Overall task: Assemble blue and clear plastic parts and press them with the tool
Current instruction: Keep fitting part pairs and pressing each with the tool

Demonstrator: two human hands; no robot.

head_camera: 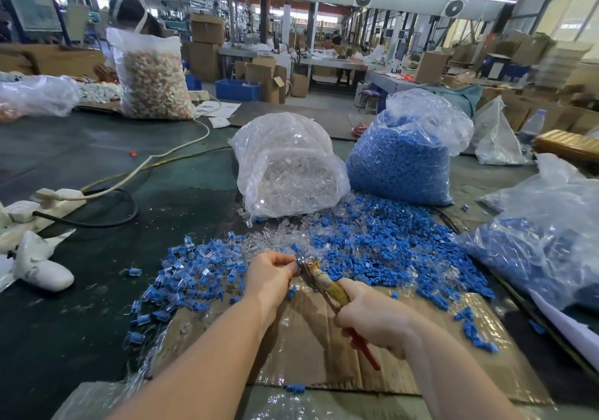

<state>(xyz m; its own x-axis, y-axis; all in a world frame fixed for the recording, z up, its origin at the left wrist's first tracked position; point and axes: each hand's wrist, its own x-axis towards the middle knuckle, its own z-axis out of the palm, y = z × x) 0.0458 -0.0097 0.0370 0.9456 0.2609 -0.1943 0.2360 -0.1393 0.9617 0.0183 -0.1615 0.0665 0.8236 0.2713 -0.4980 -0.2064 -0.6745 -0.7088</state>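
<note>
Head view | pressing step, we judge: left hand (270,272) pinches a small part, barely visible, at the tool's (324,282) nose | right hand (369,317) grips its handles | loose blue and clear parts (372,244) just beyond both hands | next: squeeze squarely.

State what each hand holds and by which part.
Right hand grips the pliers by their handles. Left hand pinches something small at the pliers' tip; it is too hidden to identify.
</note>
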